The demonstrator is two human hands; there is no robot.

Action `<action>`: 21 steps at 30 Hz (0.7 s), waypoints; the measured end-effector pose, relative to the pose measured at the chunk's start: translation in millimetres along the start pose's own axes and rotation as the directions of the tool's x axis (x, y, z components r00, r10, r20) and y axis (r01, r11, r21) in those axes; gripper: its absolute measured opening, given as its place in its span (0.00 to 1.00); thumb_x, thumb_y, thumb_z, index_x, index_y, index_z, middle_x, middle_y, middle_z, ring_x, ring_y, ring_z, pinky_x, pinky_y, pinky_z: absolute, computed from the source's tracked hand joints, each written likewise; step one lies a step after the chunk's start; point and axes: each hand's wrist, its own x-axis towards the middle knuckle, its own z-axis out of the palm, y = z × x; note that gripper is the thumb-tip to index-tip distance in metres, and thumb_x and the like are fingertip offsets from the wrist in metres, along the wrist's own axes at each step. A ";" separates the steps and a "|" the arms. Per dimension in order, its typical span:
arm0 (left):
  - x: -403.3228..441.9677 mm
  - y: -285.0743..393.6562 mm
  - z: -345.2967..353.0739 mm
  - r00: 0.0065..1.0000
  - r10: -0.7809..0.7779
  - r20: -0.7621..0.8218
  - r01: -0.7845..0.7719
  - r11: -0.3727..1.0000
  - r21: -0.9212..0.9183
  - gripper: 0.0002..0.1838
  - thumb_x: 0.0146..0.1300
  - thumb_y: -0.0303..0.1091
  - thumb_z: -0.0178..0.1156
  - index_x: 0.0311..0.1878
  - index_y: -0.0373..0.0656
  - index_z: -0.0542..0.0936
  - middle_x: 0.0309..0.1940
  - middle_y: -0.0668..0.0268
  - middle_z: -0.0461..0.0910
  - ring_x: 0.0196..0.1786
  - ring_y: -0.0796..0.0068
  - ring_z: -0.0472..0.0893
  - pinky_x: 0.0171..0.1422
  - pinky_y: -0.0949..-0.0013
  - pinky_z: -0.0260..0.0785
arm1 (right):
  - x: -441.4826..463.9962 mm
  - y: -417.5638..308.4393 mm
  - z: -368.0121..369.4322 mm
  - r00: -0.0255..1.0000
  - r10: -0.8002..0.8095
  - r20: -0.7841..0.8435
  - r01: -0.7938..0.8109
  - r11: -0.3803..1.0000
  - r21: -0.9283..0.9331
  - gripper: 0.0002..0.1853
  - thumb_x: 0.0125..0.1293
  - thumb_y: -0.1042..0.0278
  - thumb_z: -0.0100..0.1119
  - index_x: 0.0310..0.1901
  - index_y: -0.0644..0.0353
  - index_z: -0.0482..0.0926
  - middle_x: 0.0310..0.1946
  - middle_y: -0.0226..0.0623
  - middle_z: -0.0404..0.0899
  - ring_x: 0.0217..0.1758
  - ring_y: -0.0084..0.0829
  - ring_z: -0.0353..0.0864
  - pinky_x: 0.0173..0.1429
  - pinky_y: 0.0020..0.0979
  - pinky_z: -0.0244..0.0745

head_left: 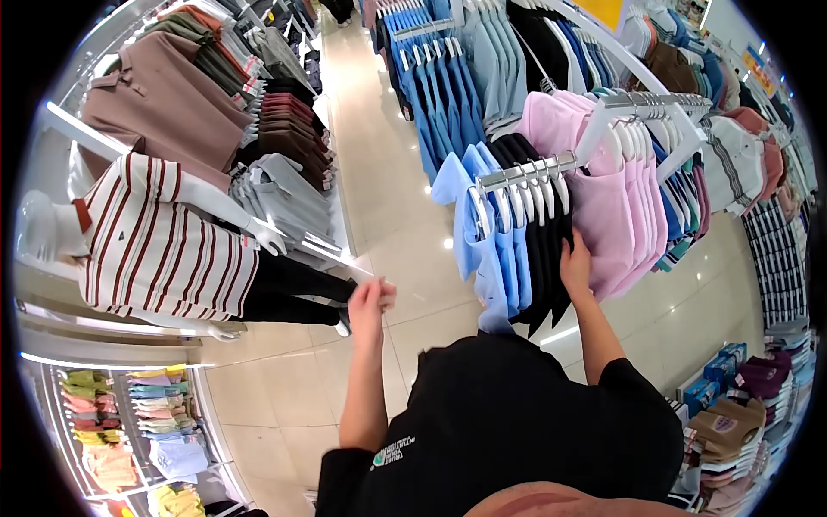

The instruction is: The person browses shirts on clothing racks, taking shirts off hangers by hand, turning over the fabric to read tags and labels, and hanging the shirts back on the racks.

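My right hand (575, 263) is at the hanging black shirts (536, 280), its fingers closed at the edge of one of them. Pink shirts (610, 228) hang right beside that hand. On the other side of the black ones, light blue shirts (495, 280) share the same metal rail (527, 172) on white hangers. My left hand (372, 295) is raised over the aisle, apart from the clothes. Its fingers look bent but are smeared by motion, and I see no garment in it.
A mannequin (164, 233) in a striped polo stands left of the aisle, near a rack with a brown polo shirt (159, 95). Shelves of folded clothes (159, 405) line the lower left. Blue boxes (724, 366) sit at right. The tiled floor (284, 379) runs between the displays.
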 end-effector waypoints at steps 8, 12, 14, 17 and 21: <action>-37.5 230.6 171.7 0.000 0.729 0.685 -0.399 0.628 -0.669 0.14 0.71 0.31 0.57 0.36 0.28 0.84 0.33 0.50 0.86 0.32 0.57 0.84 0.39 0.60 0.78 | -16.1 -3.5 -12.6 0.996 0.083 0.007 -0.080 0.973 -0.217 0.10 0.74 0.64 0.56 0.47 0.63 0.77 0.39 0.56 0.81 0.43 0.61 0.79 0.47 0.49 0.75; -55.8 254.7 195.8 -0.338 0.742 0.579 -0.021 0.610 -0.792 0.14 0.70 0.37 0.52 0.44 0.36 0.82 0.39 0.58 0.82 0.38 0.61 0.82 0.36 0.67 0.74 | -15.0 -39.2 -36.2 0.971 0.213 -0.108 -0.238 0.901 -0.361 0.11 0.73 0.59 0.57 0.42 0.60 0.76 0.36 0.54 0.81 0.39 0.61 0.79 0.41 0.52 0.72; -50.9 251.9 198.4 -0.425 0.741 0.520 0.100 0.609 -0.787 0.14 0.69 0.36 0.53 0.45 0.36 0.82 0.39 0.57 0.83 0.37 0.62 0.83 0.36 0.68 0.74 | -25.0 -56.1 -46.5 0.966 0.176 -0.187 -0.246 0.843 -0.478 0.12 0.73 0.59 0.57 0.41 0.60 0.76 0.33 0.53 0.81 0.39 0.60 0.79 0.40 0.52 0.72; -51.0 235.4 203.4 0.052 0.986 0.162 0.196 0.149 -0.969 0.16 0.75 0.32 0.54 0.35 0.32 0.84 0.33 0.51 0.84 0.27 0.65 0.83 0.31 0.73 0.79 | -49.4 -83.6 -53.1 0.912 0.271 -0.309 -0.404 0.732 -0.549 0.13 0.72 0.56 0.58 0.40 0.58 0.75 0.33 0.51 0.81 0.37 0.59 0.79 0.39 0.53 0.71; -5.1 256.5 181.3 0.108 0.971 0.212 0.178 0.191 -0.965 0.07 0.64 0.23 0.59 0.32 0.31 0.84 0.34 0.52 0.85 0.26 0.65 0.83 0.29 0.73 0.78 | -95.6 -107.7 -54.1 0.788 0.397 -0.471 -0.606 0.632 -0.482 0.14 0.74 0.57 0.56 0.39 0.61 0.73 0.32 0.55 0.79 0.40 0.61 0.78 0.40 0.52 0.71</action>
